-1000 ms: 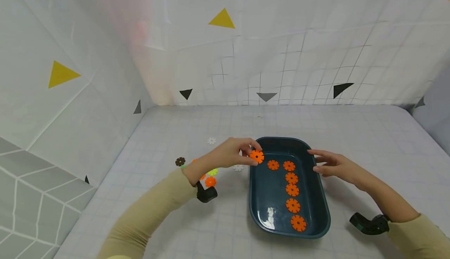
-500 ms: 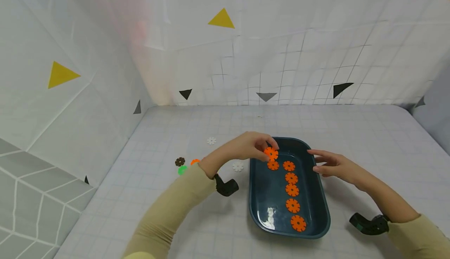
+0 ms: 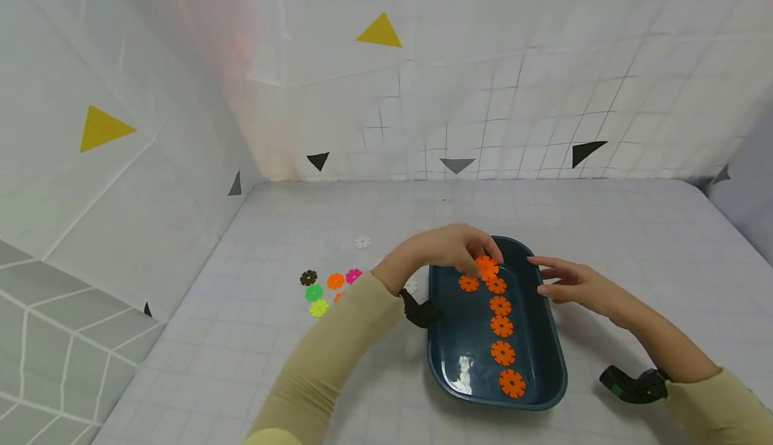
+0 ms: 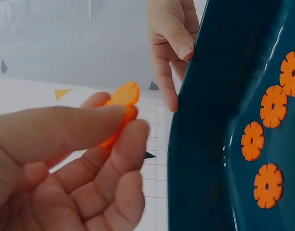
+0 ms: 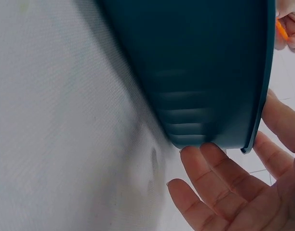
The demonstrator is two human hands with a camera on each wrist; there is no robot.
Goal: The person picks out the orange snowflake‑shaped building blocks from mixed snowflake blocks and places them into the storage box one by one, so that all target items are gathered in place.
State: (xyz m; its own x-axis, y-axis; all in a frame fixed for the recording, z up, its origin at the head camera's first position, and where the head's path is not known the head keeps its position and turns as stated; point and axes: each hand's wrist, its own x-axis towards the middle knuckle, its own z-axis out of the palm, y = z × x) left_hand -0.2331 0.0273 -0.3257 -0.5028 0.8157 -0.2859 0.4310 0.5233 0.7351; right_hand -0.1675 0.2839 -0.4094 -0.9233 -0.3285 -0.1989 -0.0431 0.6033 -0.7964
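In the head view my left hand (image 3: 451,243) pinches an orange notched flower-shaped disc (image 3: 488,268) between thumb and fingers. It holds the disc above the far part of a dark teal tray (image 3: 461,351). The left wrist view shows the same pinched disc (image 4: 127,94) tilted, seen partly edge-on. Several orange discs (image 3: 501,326) lie flat in the tray in a column, with one more disc (image 3: 468,283) left of the column's far end. My right hand (image 3: 582,288) touches the tray's right rim, its fingers (image 5: 229,166) loosely extended against the outer wall in the right wrist view.
Left of the tray, loose discs lie on the white gridded tabletop (image 3: 374,378): brown (image 3: 308,278), green (image 3: 313,292), yellow (image 3: 319,308), pink (image 3: 353,276), orange (image 3: 335,281) and white (image 3: 362,242). My left forearm partly covers this group. White sheeting (image 3: 471,96) stands behind the table.
My left hand has moved right with its orange disc, from the tray's left rim to above the far end of the column. The right hand and tray have stayed in place.
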